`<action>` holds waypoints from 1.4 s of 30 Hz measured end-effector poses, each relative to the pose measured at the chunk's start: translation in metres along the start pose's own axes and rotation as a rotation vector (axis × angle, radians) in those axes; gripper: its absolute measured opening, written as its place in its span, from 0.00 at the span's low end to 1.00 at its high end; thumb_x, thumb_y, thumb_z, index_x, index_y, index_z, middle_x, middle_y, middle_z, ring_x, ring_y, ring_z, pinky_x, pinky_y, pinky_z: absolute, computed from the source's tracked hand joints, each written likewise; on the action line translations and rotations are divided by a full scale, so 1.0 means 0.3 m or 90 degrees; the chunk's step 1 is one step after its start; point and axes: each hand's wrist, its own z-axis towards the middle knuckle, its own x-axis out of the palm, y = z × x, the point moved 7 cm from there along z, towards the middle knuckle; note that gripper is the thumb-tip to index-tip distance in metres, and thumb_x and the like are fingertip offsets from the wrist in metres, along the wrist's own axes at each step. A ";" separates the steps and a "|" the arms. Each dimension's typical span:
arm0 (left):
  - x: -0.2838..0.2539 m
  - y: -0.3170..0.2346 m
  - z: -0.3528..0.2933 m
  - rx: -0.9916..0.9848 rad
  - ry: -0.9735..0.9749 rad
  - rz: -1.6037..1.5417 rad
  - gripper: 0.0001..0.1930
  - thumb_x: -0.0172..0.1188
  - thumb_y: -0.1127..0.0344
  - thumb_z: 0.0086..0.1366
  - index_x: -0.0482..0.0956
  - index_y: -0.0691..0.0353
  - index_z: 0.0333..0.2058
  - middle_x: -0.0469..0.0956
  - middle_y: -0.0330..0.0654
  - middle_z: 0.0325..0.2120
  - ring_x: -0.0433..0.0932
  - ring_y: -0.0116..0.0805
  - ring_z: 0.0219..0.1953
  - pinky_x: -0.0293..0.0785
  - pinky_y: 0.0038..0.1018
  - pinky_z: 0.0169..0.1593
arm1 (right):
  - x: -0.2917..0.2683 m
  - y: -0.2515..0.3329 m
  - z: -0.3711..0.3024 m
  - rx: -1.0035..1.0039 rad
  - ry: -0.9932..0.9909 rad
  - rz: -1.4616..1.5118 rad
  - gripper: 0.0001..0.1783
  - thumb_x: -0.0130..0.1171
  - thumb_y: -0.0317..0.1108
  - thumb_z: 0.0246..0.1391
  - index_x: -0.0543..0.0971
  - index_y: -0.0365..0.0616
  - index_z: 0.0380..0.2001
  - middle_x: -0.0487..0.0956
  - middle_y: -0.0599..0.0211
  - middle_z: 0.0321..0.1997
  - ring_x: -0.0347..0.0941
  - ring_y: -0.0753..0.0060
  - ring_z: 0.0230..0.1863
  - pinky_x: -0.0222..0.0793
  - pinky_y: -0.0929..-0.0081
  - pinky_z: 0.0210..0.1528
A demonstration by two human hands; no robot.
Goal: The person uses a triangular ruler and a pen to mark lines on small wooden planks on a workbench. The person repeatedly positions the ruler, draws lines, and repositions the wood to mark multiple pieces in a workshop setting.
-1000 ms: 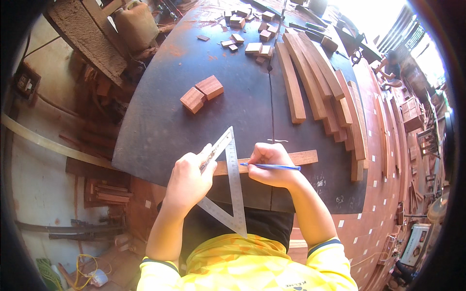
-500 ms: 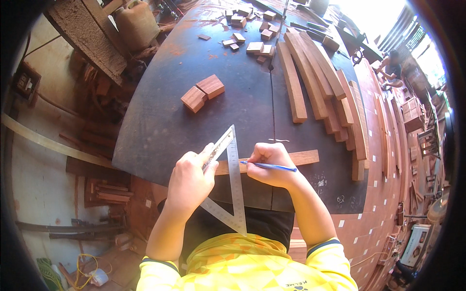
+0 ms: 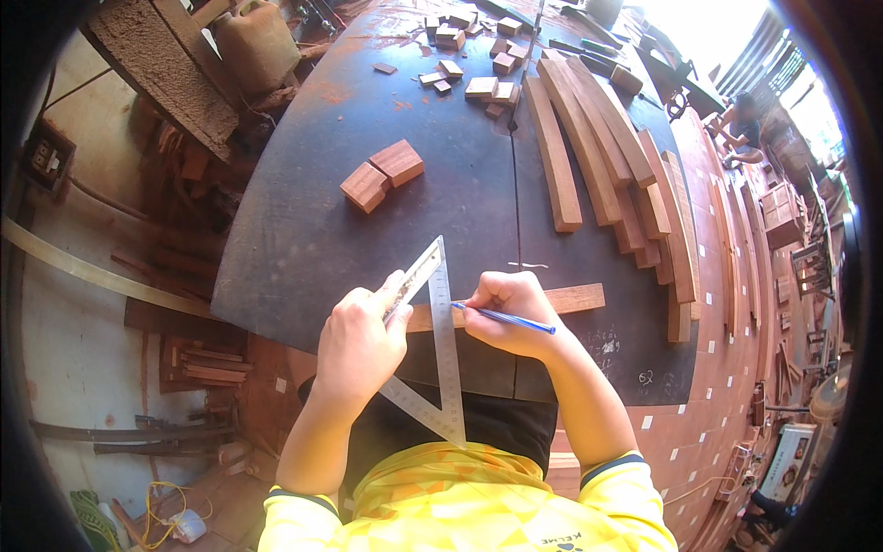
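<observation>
My left hand is closed around the thick edge of a metal triangle square, which lies across a wooden strip near the table's front edge. The square's lower corner sticks out over the edge toward my body. In my right hand a blue pen is pinched, its tip at the square's ruled edge on the strip. The strip's left end is covered by my left hand.
Two wooden blocks rest on the dark table beyond my left hand. Several long wooden strips are stacked at the right, and small offcuts lie farther back. Another person is at the far right.
The pen has shifted slightly left, its tip now closer against the square's edge. My left hand and the square have hardly moved.
</observation>
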 end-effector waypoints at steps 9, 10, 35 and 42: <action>-0.002 -0.006 -0.003 -0.012 0.002 0.017 0.23 0.68 0.67 0.66 0.83 0.59 0.60 0.83 0.60 0.36 0.86 0.57 0.41 0.80 0.43 0.48 | 0.002 0.021 -0.001 0.008 0.005 0.003 0.10 0.71 0.26 0.54 0.79 0.37 0.24 0.84 0.63 0.26 0.77 0.82 0.26 0.72 0.80 0.27; -0.002 -0.006 -0.003 -0.012 0.003 0.018 0.23 0.68 0.67 0.66 0.83 0.59 0.60 0.83 0.60 0.36 0.86 0.57 0.41 0.80 0.43 0.48 | 0.001 0.022 -0.002 0.012 0.001 0.004 0.10 0.71 0.26 0.54 0.79 0.38 0.24 0.84 0.63 0.25 0.77 0.82 0.25 0.72 0.80 0.27; -0.106 0.296 -0.065 -0.105 -0.085 -0.173 0.25 0.68 0.68 0.68 0.80 0.66 0.62 0.88 0.55 0.49 0.85 0.33 0.51 0.77 0.30 0.57 | -0.251 0.034 -0.045 -0.122 -0.126 -0.123 0.12 0.74 0.35 0.60 0.84 0.41 0.42 0.86 0.61 0.32 0.83 0.69 0.32 0.79 0.72 0.38; -0.150 0.381 -0.122 -0.147 -0.099 -0.195 0.24 0.66 0.69 0.69 0.79 0.68 0.62 0.86 0.53 0.52 0.84 0.35 0.54 0.75 0.31 0.61 | -0.158 0.073 -0.053 -0.153 0.037 -0.348 0.20 0.81 0.37 0.49 0.85 0.44 0.43 0.86 0.59 0.39 0.82 0.54 0.43 0.79 0.62 0.48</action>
